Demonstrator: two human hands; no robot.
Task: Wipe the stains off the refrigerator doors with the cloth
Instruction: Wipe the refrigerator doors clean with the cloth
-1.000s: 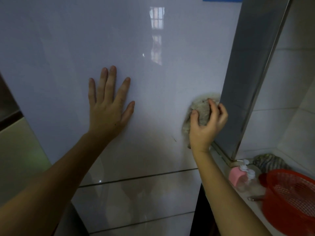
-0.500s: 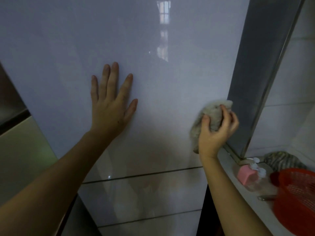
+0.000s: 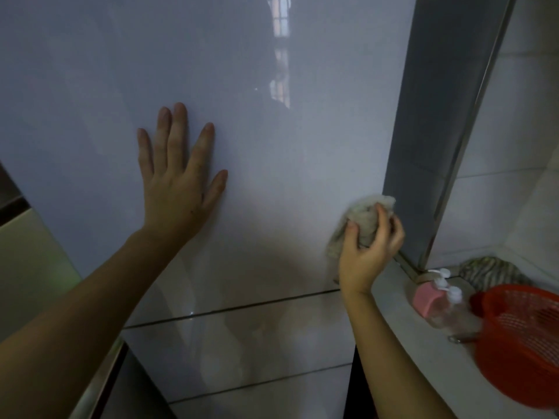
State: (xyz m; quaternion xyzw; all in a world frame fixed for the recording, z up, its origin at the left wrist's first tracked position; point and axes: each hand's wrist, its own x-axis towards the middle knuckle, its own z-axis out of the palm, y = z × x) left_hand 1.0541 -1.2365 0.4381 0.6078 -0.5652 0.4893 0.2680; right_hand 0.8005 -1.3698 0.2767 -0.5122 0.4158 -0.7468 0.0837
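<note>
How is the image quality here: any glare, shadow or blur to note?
Head view: dim overall; a window reflection glares on the glossy refrigerator door; soft shadow falls below the flat left hand; the right hand and cloth look slightly motion-blurred; the wide-angle lens bends the edges.

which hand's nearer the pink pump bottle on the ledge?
Right. The right hand, clutching the cloth against the refrigerator door, is just up-left of the pink pump bottle. The left hand lies flat on the door, far to the left.

Dim soft light, window glare on glossy refrigerator door [image 3: 272, 146], faint hand shadows, edges curved
</note>
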